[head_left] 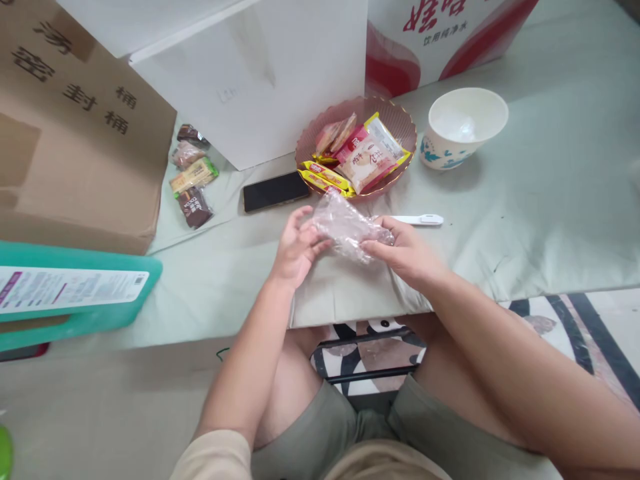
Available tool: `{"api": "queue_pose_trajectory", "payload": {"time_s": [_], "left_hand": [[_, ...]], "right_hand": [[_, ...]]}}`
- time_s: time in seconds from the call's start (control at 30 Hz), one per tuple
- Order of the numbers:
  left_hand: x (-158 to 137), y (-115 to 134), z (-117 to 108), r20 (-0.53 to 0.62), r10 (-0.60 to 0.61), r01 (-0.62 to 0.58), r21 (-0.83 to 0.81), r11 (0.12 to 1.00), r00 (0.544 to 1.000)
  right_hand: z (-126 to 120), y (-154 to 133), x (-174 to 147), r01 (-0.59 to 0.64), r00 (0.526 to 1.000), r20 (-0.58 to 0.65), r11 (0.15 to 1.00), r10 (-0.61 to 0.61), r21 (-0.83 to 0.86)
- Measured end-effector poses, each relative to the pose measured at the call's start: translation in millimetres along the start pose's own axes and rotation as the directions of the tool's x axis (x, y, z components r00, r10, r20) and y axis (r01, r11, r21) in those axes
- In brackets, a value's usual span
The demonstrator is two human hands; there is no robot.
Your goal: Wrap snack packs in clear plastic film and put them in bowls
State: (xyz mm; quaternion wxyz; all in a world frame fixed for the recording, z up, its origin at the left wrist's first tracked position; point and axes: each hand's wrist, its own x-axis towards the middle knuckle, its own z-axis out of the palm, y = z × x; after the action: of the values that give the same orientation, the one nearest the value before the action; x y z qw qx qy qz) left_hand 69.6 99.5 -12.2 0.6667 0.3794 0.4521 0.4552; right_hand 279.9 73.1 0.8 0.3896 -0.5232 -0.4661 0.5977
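Observation:
A crumpled clear plastic bag (pixel 345 227) is stretched between my two hands, just above the table's front part. My right hand (pixel 407 253) pinches its right end between thumb and fingers. At the bag's left edge, my left hand (pixel 297 247) has its fingers loosely curled round the film. Behind the bag stands a pink ribbed glass bowl (pixel 306 141) with several wrapped snacks (pixel 365 157) in it. Partly hidden by my right hand, a slim white plastic tool (pixel 425 220) lies on the cloth; its kind is not clear.
A black phone (pixel 275 192) lies left of the bowl, with several small wrapped snacks (pixel 195 177) farther left. A paper bowl (pixel 453 150) holding clear film stands at right. White boxes (pixel 260 73), a cardboard box (pixel 100 173) and a teal container (pixel 145 280) border the covered table (pixel 550 200).

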Motion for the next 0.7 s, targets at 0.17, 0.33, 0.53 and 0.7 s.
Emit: {"api": "queue_pose_trajectory", "payload": {"time_s": [0.17,0.33,0.53,0.7], "left_hand": [[-5,-8,9,0.122,-0.090,0.082,0.073,0.994,0.988],[-8,-4,10,0.043,-0.048,0.033,0.306,0.951,0.998],[-10,-4,19,0.228,-0.197,0.110,0.345,0.932,0.954],[-7,-5,18,0.125,-0.112,0.093,0.149,0.984,0.986]], "right_hand": [[5,2,-2,0.042,0.990,0.133,0.998,-0.046,0.035],[2,5,0,0.059,0.987,0.150,0.998,-0.061,0.018],[1,12,-1,0.093,0.983,0.157,0.996,-0.090,-0.011],[2,8,-3,0.140,0.972,0.169,0.982,-0.161,0.129]]}}
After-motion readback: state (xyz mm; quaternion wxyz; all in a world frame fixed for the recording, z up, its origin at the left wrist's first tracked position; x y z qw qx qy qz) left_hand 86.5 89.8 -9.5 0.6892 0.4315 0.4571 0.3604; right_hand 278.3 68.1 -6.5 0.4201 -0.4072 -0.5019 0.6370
